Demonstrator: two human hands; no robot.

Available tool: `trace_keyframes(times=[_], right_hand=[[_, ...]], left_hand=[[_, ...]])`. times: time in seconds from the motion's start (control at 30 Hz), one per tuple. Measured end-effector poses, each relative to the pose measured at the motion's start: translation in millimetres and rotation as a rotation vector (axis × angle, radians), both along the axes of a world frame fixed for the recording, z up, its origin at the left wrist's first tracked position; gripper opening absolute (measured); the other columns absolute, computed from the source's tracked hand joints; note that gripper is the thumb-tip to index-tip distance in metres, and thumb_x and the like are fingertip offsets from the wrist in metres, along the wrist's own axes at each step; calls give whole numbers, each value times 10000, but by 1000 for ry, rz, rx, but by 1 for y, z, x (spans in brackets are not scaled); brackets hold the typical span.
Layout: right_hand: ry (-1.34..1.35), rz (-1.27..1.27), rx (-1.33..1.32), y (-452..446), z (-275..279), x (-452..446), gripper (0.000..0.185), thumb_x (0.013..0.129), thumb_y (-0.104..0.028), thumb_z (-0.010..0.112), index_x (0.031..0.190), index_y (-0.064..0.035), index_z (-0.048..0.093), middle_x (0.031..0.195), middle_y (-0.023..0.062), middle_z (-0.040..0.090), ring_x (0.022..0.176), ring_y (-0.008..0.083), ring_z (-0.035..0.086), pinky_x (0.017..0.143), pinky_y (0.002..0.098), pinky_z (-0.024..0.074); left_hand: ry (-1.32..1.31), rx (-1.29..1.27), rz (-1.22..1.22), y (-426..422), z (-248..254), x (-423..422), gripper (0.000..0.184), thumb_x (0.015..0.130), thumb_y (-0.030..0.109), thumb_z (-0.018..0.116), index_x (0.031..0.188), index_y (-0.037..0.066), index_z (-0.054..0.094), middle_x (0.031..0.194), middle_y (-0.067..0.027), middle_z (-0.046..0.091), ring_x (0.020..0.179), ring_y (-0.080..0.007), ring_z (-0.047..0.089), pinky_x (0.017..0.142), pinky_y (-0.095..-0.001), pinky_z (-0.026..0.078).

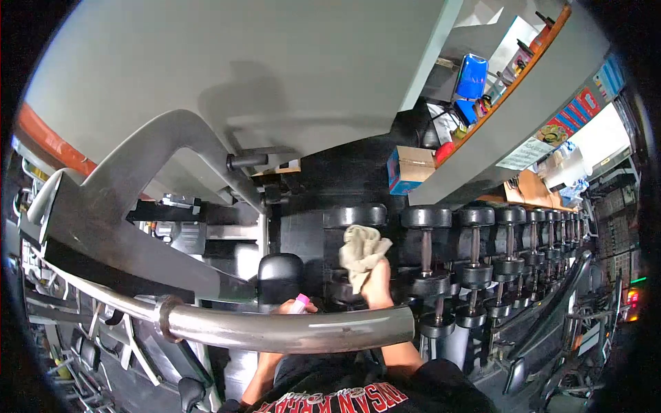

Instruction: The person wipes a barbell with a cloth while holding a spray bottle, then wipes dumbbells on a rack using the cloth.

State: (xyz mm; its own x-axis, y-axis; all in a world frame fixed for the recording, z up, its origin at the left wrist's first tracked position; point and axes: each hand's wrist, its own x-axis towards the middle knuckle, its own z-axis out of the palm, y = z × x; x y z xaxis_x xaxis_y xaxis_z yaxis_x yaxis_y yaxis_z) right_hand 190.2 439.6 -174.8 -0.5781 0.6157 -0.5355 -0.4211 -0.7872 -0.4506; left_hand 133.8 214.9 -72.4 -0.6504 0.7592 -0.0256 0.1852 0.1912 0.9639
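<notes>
Right hand [377, 286] grips a bunched beige cloth [362, 253] over the leftmost dumbbell [352, 216]; left hand [284, 308], partly hidden behind the metal bar [289, 331], grasps a pink-capped bottle [300, 303]

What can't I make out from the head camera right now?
Head view:
Pink-capped white container and left hand: lower parts, hidden behind the curved shiny metal bar.
Black round-ended dumbbell: handle, covered by the crumpled beige cloth.
Red-lettered black shirt: lower part, cut off by the bottom edge.

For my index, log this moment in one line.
left hand: pink-capped white container | right hand: crumpled beige cloth, over black round-headed dumbbell | contact: unclear
</notes>
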Motion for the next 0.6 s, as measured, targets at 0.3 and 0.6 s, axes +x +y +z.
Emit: trace_keyframes(times=[0.3, 0.6], right_hand=[[-614, -116, 765, 61, -59, 2, 263, 903, -28, 442, 1137, 0, 559, 907, 43, 613, 802, 111, 580, 685, 247, 473], [-1012, -12, 1650, 40, -2, -17, 378, 783, 63, 520, 1142, -23, 601, 1246, 180, 536, 1211, 364, 464, 968, 415, 410]], left_hand=[[-124, 89, 42, 23, -15, -8, 114, 792, 100, 664, 892, 44, 667, 843, -67, 651, 693, -124, 592, 606, -265, 468], [-226, -46, 33, 42, -15, -15, 124, 807, 46, 651, 930, 36, 656, 755, -34, 616, 574, -65, 508, 508, -222, 401]])
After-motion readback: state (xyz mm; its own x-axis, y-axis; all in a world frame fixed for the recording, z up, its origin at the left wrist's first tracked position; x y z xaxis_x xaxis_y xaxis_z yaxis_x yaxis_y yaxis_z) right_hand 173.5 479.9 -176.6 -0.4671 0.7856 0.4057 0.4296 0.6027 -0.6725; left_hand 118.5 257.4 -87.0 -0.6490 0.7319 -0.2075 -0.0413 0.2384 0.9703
